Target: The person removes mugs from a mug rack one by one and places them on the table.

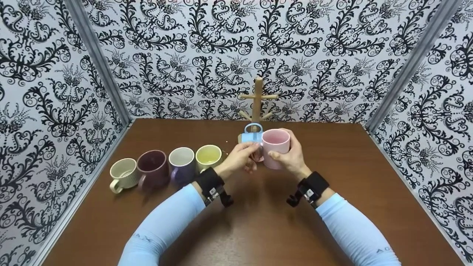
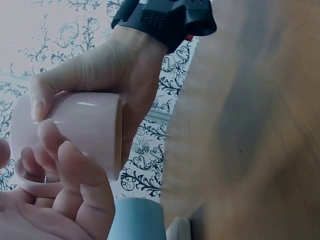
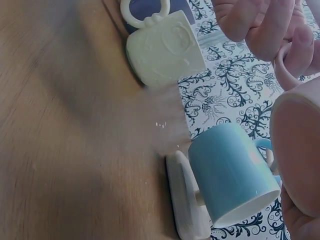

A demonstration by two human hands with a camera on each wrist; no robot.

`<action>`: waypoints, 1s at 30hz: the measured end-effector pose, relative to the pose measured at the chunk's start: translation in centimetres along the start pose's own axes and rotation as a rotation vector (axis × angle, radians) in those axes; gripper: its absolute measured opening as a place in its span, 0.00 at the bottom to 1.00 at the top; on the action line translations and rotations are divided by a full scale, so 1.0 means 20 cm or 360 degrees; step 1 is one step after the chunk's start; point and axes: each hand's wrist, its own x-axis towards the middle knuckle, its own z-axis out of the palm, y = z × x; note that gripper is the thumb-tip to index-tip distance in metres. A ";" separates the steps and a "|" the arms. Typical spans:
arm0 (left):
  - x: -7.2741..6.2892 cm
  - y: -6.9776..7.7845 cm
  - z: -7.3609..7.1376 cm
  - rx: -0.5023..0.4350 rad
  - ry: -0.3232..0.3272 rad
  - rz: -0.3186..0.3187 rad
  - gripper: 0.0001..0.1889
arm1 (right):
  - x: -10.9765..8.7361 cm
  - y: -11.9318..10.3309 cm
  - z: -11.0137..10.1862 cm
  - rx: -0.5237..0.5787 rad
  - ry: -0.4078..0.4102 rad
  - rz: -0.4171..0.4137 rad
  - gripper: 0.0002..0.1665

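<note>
A pink mug is held up in front of the wooden mug tree. My right hand grips its body, the thumb on the near side and the fingers around the far side. At the mug's handle is my left hand, its fingers curled at the loop, with a finger passing through it in the right wrist view. Behind the pink mug, a light blue mug sits tilted low on the tree, close above its base. The pink mug partly hides it in the head view.
On the left of the brown table stand a cream mug, a dark maroon mug, a purple mug and a yellow mug, side by side. Bare pegs stick out higher on the tree. Patterned walls enclose the table.
</note>
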 end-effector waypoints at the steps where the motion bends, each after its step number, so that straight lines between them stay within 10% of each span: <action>1: 0.00 0.00 0.00 -0.0011 -0.0016 -0.0021 0.18 | 0.00 0.00 0.00 0.0001 -0.0013 -0.0002 0.49; 30: -0.07 -0.04 -0.04 -0.0080 -0.0511 -0.0420 0.23 | -0.08 -0.02 0.00 -0.0015 -0.0480 0.0044 0.57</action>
